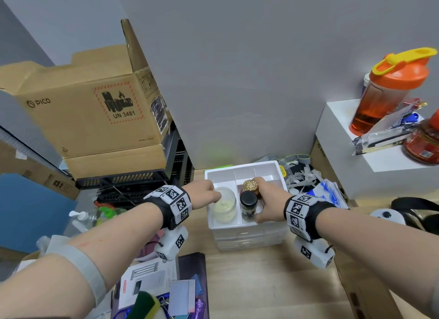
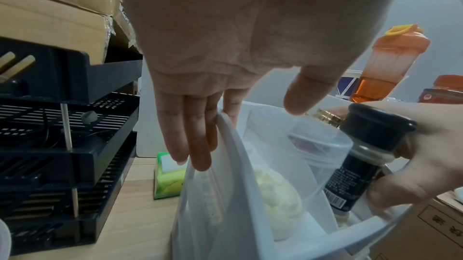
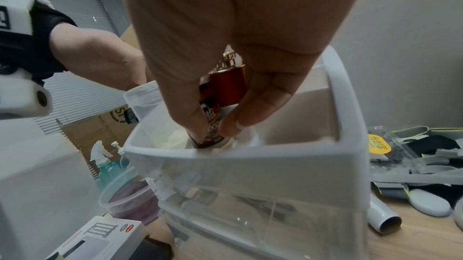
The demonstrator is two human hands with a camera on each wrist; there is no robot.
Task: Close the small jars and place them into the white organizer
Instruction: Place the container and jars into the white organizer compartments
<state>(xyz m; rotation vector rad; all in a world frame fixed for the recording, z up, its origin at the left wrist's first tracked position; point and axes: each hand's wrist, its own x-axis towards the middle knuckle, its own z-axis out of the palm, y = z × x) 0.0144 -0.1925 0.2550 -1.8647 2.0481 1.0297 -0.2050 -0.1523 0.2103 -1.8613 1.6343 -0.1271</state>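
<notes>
R hand (image 1: 266, 201) grips black-capped jar (image 1: 248, 206), low in white organizer (image 1: 242, 170) middle slot, gold-capped jar (image 1: 250, 185) at 12 o'clock. L hand (image 1: 204, 191), fingers straight, steadies rim. Seat jar upright, then let go.

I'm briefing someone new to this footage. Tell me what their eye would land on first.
First, the two hands meeting over the white organizer at centre: the right hand grips a black-capped jar standing in a compartment in front of a gold-capped bottle, while the left hand rests on the organizer's left wall beside a clear tub of pale cream. Next, the orange shaker bottle at upper right.
</notes>
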